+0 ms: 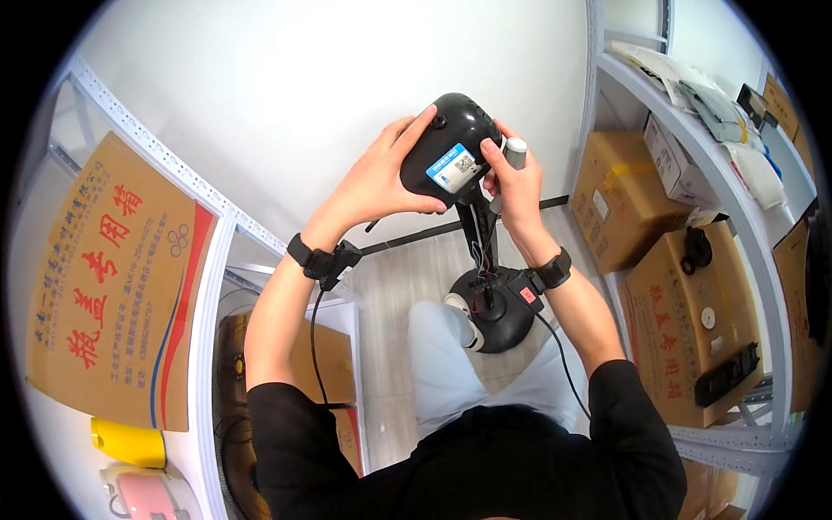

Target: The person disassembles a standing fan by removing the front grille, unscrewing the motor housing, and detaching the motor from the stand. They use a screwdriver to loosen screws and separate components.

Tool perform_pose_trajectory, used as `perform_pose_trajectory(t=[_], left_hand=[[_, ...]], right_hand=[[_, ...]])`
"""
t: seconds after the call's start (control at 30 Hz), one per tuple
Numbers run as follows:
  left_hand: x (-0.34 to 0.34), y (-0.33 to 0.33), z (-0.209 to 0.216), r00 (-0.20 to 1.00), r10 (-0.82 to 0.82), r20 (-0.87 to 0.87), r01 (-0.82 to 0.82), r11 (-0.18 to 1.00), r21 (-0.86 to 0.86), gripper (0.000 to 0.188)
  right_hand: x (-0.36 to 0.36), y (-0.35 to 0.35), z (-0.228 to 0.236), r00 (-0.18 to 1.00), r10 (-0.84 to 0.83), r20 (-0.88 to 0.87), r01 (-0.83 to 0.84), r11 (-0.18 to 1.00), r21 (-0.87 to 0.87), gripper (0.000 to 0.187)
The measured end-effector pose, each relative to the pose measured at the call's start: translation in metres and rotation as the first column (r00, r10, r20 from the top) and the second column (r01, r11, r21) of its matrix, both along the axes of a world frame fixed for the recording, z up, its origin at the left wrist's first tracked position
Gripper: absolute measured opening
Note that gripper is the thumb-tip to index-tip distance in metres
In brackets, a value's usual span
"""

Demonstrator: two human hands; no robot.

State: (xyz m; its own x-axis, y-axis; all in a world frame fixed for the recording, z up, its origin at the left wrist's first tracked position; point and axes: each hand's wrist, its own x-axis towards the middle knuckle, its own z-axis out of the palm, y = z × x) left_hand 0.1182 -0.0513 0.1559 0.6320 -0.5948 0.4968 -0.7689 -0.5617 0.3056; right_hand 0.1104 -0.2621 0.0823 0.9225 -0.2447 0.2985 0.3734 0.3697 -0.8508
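Observation:
A black, rounded fan motor housing (464,117) with a blue-and-white label stands atop a black pole (475,227) in front of me. The pole rises from a round black base (503,328) on the floor, and thin loose wires (480,256) show beside it. My left hand (368,180) grips the housing's left side, thumb below and fingers over the top. On the other side, my right hand (521,192) is closed around a grey tool handle (516,154) with a pale end, close against the housing. The tool's lower end is hidden.
White metal shelving (227,227) stands at left, with a large printed cardboard box (113,295), a yellow object (128,442) and a pink one (147,496). Cardboard boxes (628,204) and plastic-wrapped packets (706,100) fill the right shelves. Cables (316,347) trail from both wrist devices. A white wall is ahead.

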Motion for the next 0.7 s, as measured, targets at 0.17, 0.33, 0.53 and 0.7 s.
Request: perform_pose_trajectory(t=[0.17,0.33,0.53,0.7], left_hand=[[-0.009,-0.003,0.008,0.996,0.052,-0.073,-0.049,0.998,0.045,0.104],[-0.013,-0.008,0.013,0.998,0.059,-0.016,-0.058,0.997,0.049,0.096],[-0.014,-0.004,0.009,1.000,0.025,0.014,-0.025,0.999,0.032,0.095],[-0.017,-0.005,0.008,0.993,0.070,0.098,-0.079,0.992,0.096,0.097]], right_hand=[[-0.003,0.001,-0.011,0.999,-0.013,0.030,0.012,1.000,0.024,0.058],[-0.008,0.001,-0.009,0.998,-0.005,0.060,0.002,0.999,0.054,0.057],[-0.020,0.000,0.002,0.999,-0.010,0.038,0.009,1.000,0.019,0.051],[-0.005,-0.024,-0.001,0.997,0.062,-0.045,-0.068,0.984,-0.165,0.049]])
